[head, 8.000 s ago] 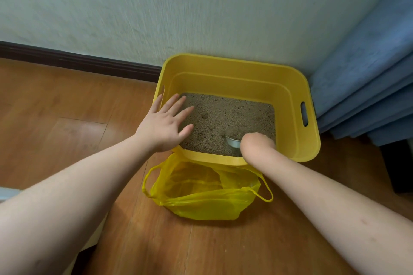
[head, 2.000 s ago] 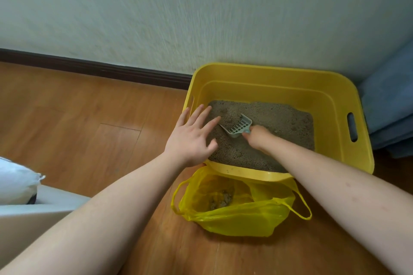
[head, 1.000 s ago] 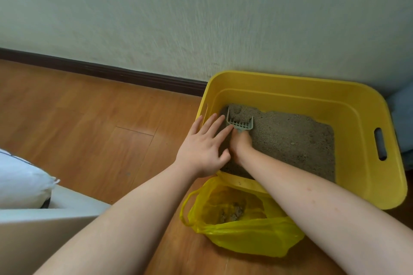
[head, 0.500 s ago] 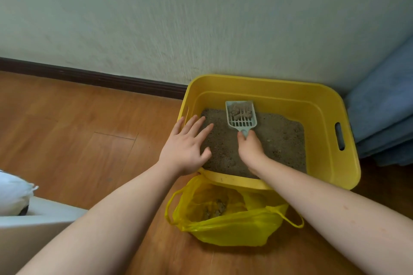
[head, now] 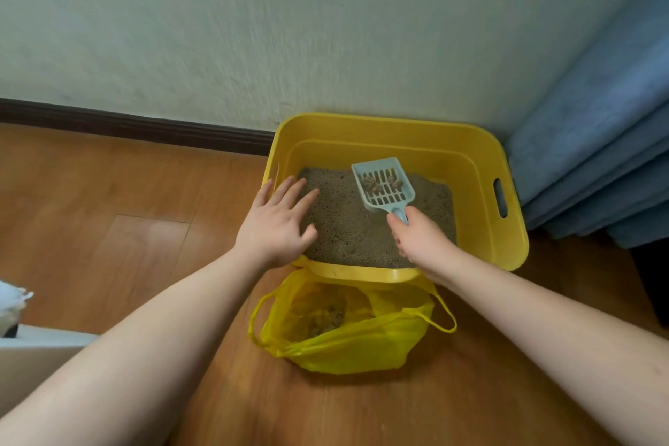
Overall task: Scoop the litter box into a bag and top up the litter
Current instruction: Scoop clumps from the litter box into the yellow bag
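Observation:
A yellow litter box (head: 481,141) stands against the wall, its floor covered with grey-brown litter (head: 344,221). My right hand (head: 420,241) grips the handle of a pale blue slotted scoop (head: 383,183), which is lifted above the litter with a few clumps in it. My left hand (head: 277,223) lies flat with spread fingers over the box's near-left corner. A yellow plastic bag (head: 362,348) sits open on the floor right in front of the box, with clumps at its bottom.
The wooden floor (head: 108,228) stretches to the left. Blue curtain folds (head: 597,156) hang to the right of the box. A white and grey object (head: 21,329) shows at the left edge. A dark skirting board (head: 126,125) runs along the wall.
My right hand has lifted the scoop out of the litter and carried it from the box's left part toward the middle. Clumps now lie in the scoop. My left hand has stayed on the corner.

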